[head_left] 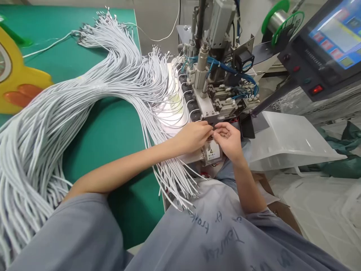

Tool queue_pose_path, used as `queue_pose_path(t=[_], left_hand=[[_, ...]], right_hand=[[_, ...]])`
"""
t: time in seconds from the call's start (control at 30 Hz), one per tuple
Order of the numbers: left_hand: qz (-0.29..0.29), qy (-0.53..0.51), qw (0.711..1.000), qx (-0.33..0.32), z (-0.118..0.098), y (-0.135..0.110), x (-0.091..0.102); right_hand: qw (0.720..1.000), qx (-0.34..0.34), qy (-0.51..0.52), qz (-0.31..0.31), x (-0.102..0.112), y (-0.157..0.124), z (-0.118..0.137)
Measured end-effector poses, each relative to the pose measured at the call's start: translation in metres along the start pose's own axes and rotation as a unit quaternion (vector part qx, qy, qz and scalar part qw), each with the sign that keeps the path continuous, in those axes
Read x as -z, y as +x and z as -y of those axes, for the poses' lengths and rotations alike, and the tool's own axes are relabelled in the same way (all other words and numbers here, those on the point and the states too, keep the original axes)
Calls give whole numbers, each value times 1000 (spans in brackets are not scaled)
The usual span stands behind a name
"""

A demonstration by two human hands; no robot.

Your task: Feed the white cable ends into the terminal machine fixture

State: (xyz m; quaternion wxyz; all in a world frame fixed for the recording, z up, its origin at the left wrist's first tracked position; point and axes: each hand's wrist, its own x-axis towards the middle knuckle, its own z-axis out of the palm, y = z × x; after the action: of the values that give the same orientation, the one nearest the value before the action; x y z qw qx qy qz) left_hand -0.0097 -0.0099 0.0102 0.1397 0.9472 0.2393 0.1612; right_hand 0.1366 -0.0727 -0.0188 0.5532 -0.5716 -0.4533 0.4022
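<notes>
My left hand [194, 136] and my right hand [229, 140] meet fingertip to fingertip at the front of a small metal machine [210, 90]. Both are pinched closed on a thin white wire [214, 129], held at the machine's black slot; the wire end itself is barely visible. A big bundle of white wires [93, 94] lies across the green table [113, 131] to my left, its loose ends hanging over the table's edge by my left forearm. A yellow warning label [211, 152] sits on the machine just under my hands.
A control panel with a lit touchscreen [335, 30] and a red button [316, 89] stands at the upper right. A translucent plastic tray [284, 139] juts out right of the machine. A green reel [278, 17] sits behind. A yellow shape [17, 71] lies at far left.
</notes>
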Motion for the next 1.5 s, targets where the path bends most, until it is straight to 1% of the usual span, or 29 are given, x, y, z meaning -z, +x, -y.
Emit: queue_pose_path(t=[0.03, 0.1, 0.17, 0.23, 0.3, 0.37, 0.43, 0.5, 0.6, 0.63, 0.7, 0.87, 1.0, 1.07, 1.13, 1.27, 1.33, 1.37, 1.47, 1.5], left_hand=[[-2, -8, 1000, -3, 2, 0, 0], [-23, -16, 1000, -10, 6, 0, -1], [-59, -25, 998, -18, 9, 1, -1], [-99, -55, 993, -31, 13, 2, -1], [-142, -101, 984, -40, 16, 3, -1], [-167, -148, 974, -40, 18, 4, 1], [-158, -172, 971, -41, 19, 4, 6], [-123, -158, 979, -43, 21, 5, 15], [-65, -100, 992, -46, 24, 5, 30], [-56, -88, 994, -45, 25, 5, 33], [-57, -79, 994, -44, 27, 5, 36], [-82, -74, 993, -40, 29, 5, 31], [-91, -68, 993, -43, 28, 5, 26], [-99, -76, 992, -34, 28, 5, 23], [-115, -103, 988, -26, 27, 5, 20], [-131, -160, 978, -18, 28, 6, 12], [-128, -138, 982, -22, 29, 5, 10], [-126, -108, 986, -30, 30, 5, 9], [-110, 6, 992, -58, 31, 4, 6], [-108, 23, 992, -57, 30, 3, 5]], right_hand=[[999, -5, 32, -12, -1, 3, -1], [994, -26, 101, -21, -4, 5, -3], [986, -46, 162, -15, -9, 5, -3], [979, -51, 199, -8, -13, 5, -2], [979, -27, 200, -18, -18, 4, -1], [985, 26, 164, -44, -21, 5, -1], [987, 81, 118, -74, -23, 6, -2], [986, 107, 89, -92, -25, 7, -3], [989, 83, 68, -97, -27, 10, -1], [991, 72, 61, -95, -28, 11, 0], [994, 62, 41, -85, -27, 12, 4], [992, 107, -47, -52, -14, 18, 20], [988, 105, -113, 18, -1, 26, 27], [986, 108, -124, 38, 0, 29, 25], [988, 114, -107, 17, -6, 28, 20], [990, 102, -64, -74, -23, 21, 9], [986, 115, -83, -88, -24, 20, 8], [984, 124, -101, -76, -21, 21, 8], [980, 129, -149, 7, -7, 26, 10], [980, 124, -152, 26, -4, 28, 10]])
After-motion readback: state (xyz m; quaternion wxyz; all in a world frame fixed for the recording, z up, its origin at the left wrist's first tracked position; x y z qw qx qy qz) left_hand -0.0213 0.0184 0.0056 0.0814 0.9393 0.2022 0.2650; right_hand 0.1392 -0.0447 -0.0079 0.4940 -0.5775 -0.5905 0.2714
